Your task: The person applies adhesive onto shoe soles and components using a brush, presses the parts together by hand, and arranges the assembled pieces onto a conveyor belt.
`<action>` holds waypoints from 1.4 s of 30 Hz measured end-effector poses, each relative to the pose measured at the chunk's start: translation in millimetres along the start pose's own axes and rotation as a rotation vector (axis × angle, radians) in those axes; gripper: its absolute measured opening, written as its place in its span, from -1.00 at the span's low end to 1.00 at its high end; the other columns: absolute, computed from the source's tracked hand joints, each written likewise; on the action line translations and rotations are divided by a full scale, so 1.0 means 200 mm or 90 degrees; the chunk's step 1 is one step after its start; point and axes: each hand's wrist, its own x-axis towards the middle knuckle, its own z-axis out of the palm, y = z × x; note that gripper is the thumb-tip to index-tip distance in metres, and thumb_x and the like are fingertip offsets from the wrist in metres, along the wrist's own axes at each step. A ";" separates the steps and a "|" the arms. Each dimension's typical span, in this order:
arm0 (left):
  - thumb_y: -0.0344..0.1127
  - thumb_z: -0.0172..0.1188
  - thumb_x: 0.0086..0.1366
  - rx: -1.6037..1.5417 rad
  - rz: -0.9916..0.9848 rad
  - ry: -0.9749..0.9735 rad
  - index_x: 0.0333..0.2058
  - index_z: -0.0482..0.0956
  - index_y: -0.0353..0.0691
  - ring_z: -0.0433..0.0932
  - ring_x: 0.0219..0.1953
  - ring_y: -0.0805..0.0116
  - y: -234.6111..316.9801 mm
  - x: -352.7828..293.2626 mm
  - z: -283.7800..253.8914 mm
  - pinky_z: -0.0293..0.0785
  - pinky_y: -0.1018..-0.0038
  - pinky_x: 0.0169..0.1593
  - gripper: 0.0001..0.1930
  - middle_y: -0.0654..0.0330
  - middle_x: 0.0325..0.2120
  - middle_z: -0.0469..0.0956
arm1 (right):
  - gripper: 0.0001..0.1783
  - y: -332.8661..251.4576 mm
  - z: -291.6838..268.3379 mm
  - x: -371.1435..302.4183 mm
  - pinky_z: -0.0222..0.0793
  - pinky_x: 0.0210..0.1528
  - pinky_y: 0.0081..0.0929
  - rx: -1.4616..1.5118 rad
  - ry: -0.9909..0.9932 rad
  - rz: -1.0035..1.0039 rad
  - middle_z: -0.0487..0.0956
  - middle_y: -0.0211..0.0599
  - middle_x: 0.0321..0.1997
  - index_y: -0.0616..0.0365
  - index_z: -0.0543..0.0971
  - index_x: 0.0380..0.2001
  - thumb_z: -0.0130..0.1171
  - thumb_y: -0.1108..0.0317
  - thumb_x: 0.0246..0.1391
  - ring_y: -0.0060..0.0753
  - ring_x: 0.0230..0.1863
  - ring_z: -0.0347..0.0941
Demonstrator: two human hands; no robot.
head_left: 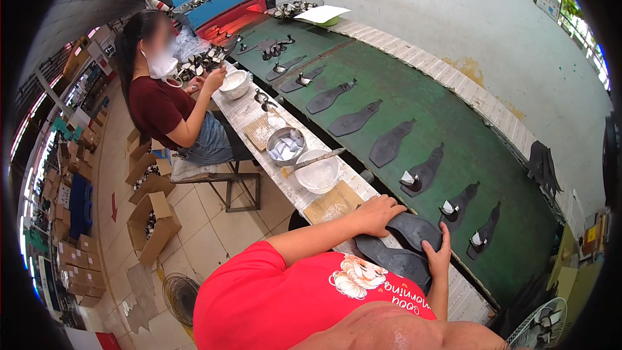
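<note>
Close to my body, black shoe soles [414,229] are between my two hands, overlapping above the newspaper-covered bench edge. My left hand [381,214] has its fingers closed over the far left end of the upper sole. The right hand [438,254] grips the right side, its thumb on the dark surface and its fingers around the edge. A second black sole [389,260] lies lower and nearer my red shirt. Beyond my hands, several flat black soles [392,143] lie spaced out on the green conveyor belt [350,185]; some carry small white-and-black heel pieces [449,207].
Along the bench are a white bowl [317,174] with a brush [321,159] across it, a metal bowl [286,145] of pale pieces and a brown board [334,203]. A co-worker [162,100] sits to the left by another bowl [234,84]. A fan [539,325] stands lower right.
</note>
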 end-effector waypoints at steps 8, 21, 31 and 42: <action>-0.32 0.41 -0.21 0.001 0.113 -0.039 0.24 0.15 -0.20 0.39 0.03 0.05 0.12 0.06 0.03 0.30 0.21 0.07 -0.04 0.02 0.02 0.40 | 0.12 -0.02 -0.03 -0.02 0.17 0.24 -0.27 -0.005 -0.123 0.002 0.35 0.03 0.19 0.10 0.04 0.35 0.39 0.29 -0.32 -0.06 0.19 0.30; -0.37 0.33 -0.20 -0.037 0.111 -0.073 0.25 0.16 -0.17 0.36 0.04 0.09 0.18 0.06 0.07 0.22 0.22 0.08 -0.07 0.03 -0.02 0.38 | 0.02 0.04 -0.10 0.07 0.26 0.15 -0.31 0.010 -0.206 0.056 0.45 0.02 0.07 0.19 0.24 0.25 0.45 0.27 -0.38 -0.17 0.10 0.38; -0.11 0.30 0.03 -0.156 0.242 -0.018 -0.14 0.52 -0.23 0.50 -0.26 0.08 0.20 -0.18 0.02 0.44 0.28 -0.18 -0.55 0.05 -0.33 0.53 | -0.17 0.01 -0.07 0.08 0.25 0.16 -0.34 0.014 -0.182 0.022 0.49 -0.06 0.04 0.24 0.44 0.08 0.45 0.20 -0.36 -0.13 0.09 0.41; 0.00 0.29 0.03 -0.140 0.231 -0.107 -0.03 0.46 -0.33 0.44 -0.14 0.05 0.24 -0.22 -0.01 0.30 0.22 0.00 -0.38 -0.02 -0.22 0.52 | -0.23 0.05 -0.05 0.09 0.27 0.14 -0.39 -0.007 -0.172 0.026 0.52 -0.14 0.01 0.19 0.47 0.04 0.44 0.13 -0.31 -0.22 0.07 0.44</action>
